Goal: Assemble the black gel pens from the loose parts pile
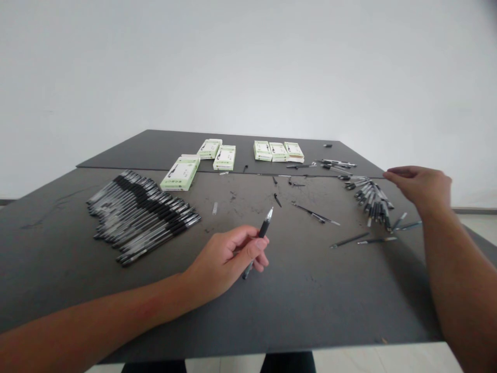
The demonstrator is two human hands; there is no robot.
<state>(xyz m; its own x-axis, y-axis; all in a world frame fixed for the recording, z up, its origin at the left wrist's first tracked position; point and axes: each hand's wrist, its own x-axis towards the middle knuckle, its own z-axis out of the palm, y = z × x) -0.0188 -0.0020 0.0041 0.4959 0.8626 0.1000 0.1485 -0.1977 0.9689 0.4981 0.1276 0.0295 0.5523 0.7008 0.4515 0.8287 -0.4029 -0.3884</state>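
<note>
My left hand (pixel 233 254) is closed around a black gel pen (pixel 265 227), held over the front middle of the table with its silvery tip pointing up and away from me. Out at the right, my right hand (pixel 423 187) is raised with thumb and fingertips pinched together; whatever they hold, if anything, is too small to make out. Just left of it and below lies a loose heap of pens (pixel 373 201). On the left side of the table, a wide row of black and clear pens (pixel 142 215) lies side by side.
Green and white pen boxes (pixel 180 173) stand at the back left, with more boxes (pixel 271 151) in the back middle. Loose pens (pixel 315 212), black caps (pixel 277 200) and a clear strip (pixel 215 208) lie scattered. A seam crosses the dark table (pixel 303 305).
</note>
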